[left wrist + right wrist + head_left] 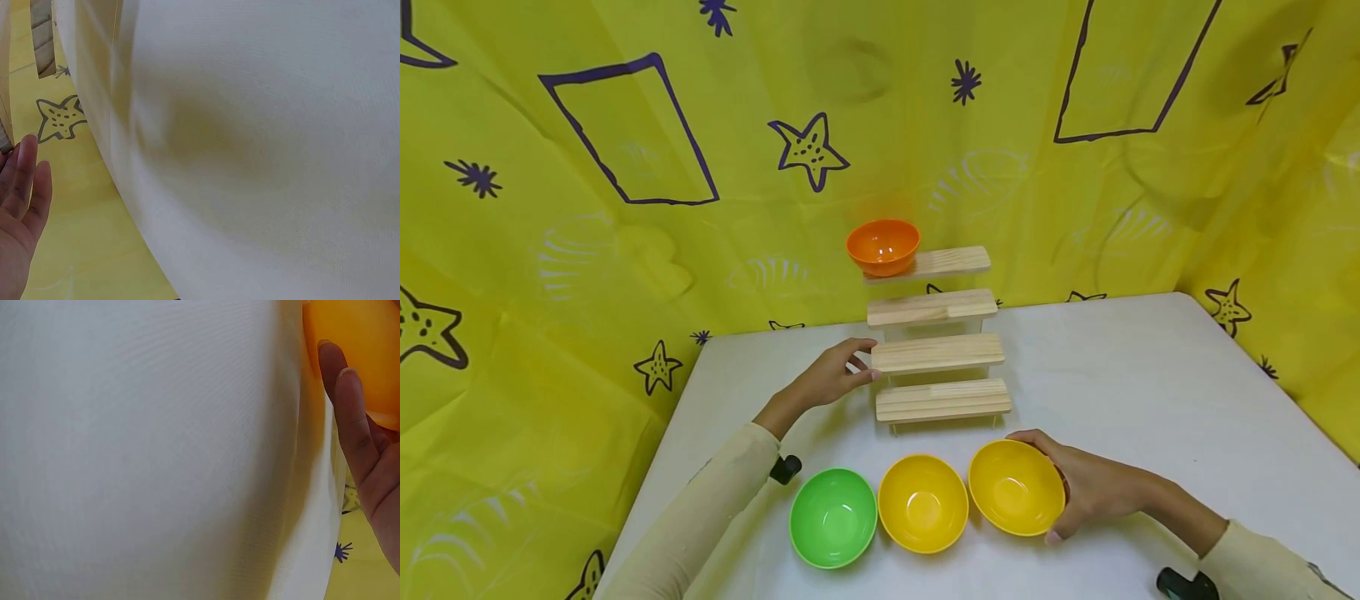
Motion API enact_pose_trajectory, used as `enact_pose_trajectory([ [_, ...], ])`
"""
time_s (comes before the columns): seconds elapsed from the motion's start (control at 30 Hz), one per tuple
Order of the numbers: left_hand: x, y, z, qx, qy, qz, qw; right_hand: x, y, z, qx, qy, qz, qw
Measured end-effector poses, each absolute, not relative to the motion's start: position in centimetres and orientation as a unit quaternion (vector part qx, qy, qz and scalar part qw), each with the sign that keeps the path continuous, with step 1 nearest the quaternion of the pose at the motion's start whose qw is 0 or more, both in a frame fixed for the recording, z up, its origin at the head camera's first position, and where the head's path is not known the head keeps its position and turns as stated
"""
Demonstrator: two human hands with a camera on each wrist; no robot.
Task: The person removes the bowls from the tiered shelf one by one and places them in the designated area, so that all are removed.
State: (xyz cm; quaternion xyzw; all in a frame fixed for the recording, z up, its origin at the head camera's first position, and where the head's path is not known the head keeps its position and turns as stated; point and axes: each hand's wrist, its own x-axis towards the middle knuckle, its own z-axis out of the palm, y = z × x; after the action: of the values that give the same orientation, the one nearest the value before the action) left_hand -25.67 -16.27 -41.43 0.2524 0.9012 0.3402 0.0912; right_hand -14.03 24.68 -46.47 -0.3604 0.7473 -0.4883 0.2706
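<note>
My right hand (1093, 483) grips the rightmost yellow bowl (1017, 487) by its right side, with the thumb near the front rim and fingers around the back. In the right wrist view, straight fingers (353, 415) lie along the outside of that bowl (362, 356), which appears slightly tilted. My left hand (831, 375) holds the left end of a stepped wooden stand (938, 354), thumb and forefinger at the corners of its second plank from the bottom. Part of the left hand (22, 206) shows in its wrist view. An orange bowl (883, 247) sits on the top plank's left end.
A second yellow bowl (923, 504) and a green bowl (833, 518) stand side by side on the white table (1097, 367), in front of the stand. Behind the table hangs a yellow cloth (895, 167) with drawn starfish and frames.
</note>
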Motion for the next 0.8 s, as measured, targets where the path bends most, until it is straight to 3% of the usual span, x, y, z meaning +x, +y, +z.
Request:
enact_pose_trajectory([
  [0.4,-25.79,-16.26,-41.58,0.253,0.9,0.343,0.09,-14.02,24.74,-46.46,-0.375,0.735,-0.5,0.263],
  [0.8,-25.63,-16.29,-41.53,0.248,0.902,0.34,0.095,-13.48,24.81,-46.19,-0.325,0.765,-0.481,0.278],
])
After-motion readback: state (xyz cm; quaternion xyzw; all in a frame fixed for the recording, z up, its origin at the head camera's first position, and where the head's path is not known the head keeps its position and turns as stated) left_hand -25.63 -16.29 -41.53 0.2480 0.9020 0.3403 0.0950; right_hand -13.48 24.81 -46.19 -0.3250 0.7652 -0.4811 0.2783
